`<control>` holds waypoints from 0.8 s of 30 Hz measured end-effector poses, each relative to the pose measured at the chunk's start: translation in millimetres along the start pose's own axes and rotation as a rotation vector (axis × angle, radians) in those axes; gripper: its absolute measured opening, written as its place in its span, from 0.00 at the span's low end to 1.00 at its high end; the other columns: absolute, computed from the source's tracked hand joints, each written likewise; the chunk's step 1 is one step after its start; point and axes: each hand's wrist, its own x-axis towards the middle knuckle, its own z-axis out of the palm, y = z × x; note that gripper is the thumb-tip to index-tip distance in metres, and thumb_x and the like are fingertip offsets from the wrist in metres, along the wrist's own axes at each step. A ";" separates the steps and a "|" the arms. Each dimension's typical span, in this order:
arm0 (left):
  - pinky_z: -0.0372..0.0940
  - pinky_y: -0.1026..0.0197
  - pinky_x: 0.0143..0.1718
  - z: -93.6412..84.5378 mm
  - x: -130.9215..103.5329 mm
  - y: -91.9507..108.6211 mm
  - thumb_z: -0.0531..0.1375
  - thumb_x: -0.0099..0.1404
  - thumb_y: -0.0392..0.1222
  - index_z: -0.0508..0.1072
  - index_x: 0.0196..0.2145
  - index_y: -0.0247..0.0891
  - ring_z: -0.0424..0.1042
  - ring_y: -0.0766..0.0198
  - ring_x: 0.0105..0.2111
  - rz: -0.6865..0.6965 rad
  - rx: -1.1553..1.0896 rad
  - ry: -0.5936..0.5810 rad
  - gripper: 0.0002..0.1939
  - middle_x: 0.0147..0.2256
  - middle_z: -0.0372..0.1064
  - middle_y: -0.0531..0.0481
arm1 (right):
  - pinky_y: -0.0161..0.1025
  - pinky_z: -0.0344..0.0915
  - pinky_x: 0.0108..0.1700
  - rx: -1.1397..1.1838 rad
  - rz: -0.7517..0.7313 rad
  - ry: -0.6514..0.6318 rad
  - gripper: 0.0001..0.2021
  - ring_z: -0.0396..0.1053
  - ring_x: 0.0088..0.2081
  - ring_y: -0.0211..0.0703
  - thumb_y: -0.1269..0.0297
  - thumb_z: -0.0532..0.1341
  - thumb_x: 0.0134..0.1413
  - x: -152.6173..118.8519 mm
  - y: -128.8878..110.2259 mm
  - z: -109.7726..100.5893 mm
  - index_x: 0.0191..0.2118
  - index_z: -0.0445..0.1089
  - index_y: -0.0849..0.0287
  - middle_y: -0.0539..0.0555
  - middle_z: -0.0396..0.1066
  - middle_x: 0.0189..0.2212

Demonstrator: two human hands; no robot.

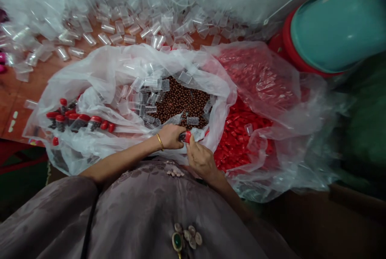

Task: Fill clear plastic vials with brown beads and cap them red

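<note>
Both hands are gripping one small capped tube at the near edge of the bag of brown beads, close to the person's body. The left hand is wrapped around the dark body; the right hand has its thumb and fingers at the red cap. The step looks like pressing the cap home. To do it well, the left hand should hold the body firm without squeezing it out of shape, while the right pushes straight along the tube, seating the rim evenly all round; a skewed push could leave a gap and let contents out. The tube's long axis runs roughly left to right, its capped end pointing right. Whether it tilts slightly is hard to tell.
</note>
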 end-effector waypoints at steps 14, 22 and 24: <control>0.57 0.64 0.27 -5.3 1.8 6.0 0.53 0.58 0.49 0.72 0.31 0.39 0.71 0.61 0.29 -0.036 0.179 0.190 0.13 0.25 0.71 0.49 | 0.34 0.69 0.32 0.438 0.513 0.057 0.17 0.72 0.28 0.38 0.62 0.50 0.61 20.3 -2.7 -10.4 0.54 0.62 0.59 0.52 0.74 0.28; 0.54 0.66 0.25 -9.0 0.5 3.9 0.58 0.53 0.44 0.72 0.29 0.38 0.68 0.66 0.26 -0.062 0.044 0.141 0.08 0.24 0.70 0.52 | 0.32 0.66 0.30 0.662 0.430 -0.088 0.23 0.67 0.25 0.35 0.61 0.49 0.61 20.5 3.0 -11.2 0.61 0.52 0.60 0.49 0.70 0.25; 0.54 0.67 0.24 -9.8 2.3 3.3 0.59 0.51 0.44 0.72 0.29 0.38 0.67 0.67 0.25 -0.029 -0.022 0.113 0.08 0.24 0.70 0.53 | 0.32 0.66 0.30 0.688 0.444 -0.142 0.25 0.67 0.25 0.35 0.61 0.49 0.61 21.5 5.9 -13.7 0.62 0.48 0.61 0.48 0.69 0.25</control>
